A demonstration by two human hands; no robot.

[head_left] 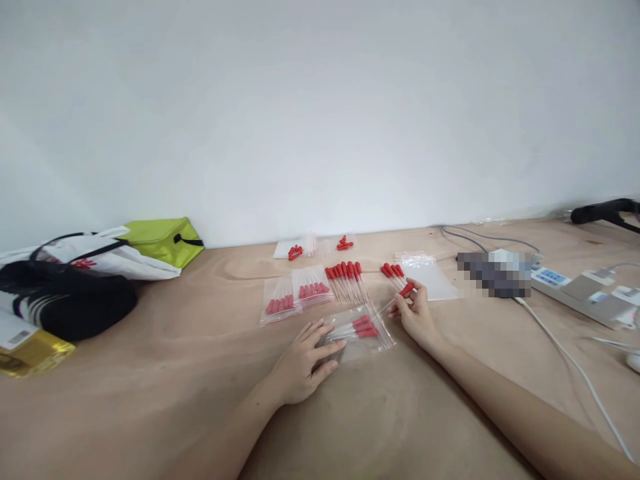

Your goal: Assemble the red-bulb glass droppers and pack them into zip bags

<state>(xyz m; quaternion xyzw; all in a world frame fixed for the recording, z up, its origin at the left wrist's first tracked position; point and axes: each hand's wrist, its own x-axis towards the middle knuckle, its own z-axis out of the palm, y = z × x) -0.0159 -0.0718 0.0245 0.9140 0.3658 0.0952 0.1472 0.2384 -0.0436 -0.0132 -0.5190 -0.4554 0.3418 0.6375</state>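
Note:
My left hand (307, 360) lies with fingers spread on the closed end of a clear zip bag (357, 347), which has several red-bulbed droppers (367, 327) inside. Between the fingertips of my right hand (415, 313) is a dropper (407, 289), its red bulb up and its thin clear tube slanting toward the bag's zip edge. Just beyond that hand a few loose droppers (391, 270) lie side by side. Left of them is a row of loose droppers (344, 271). Two filled zip bags (280, 305) lie further left, slightly overlapping.
Against the wall sit two small bags with loose red bulbs (295, 252). A stack of flat zip bags (435, 280) lies right of the droppers. Power strips (585, 297) and cables are at right. A black pouch (70, 297), a green bag (163, 240) and a yellow bottle (35, 353) stand left.

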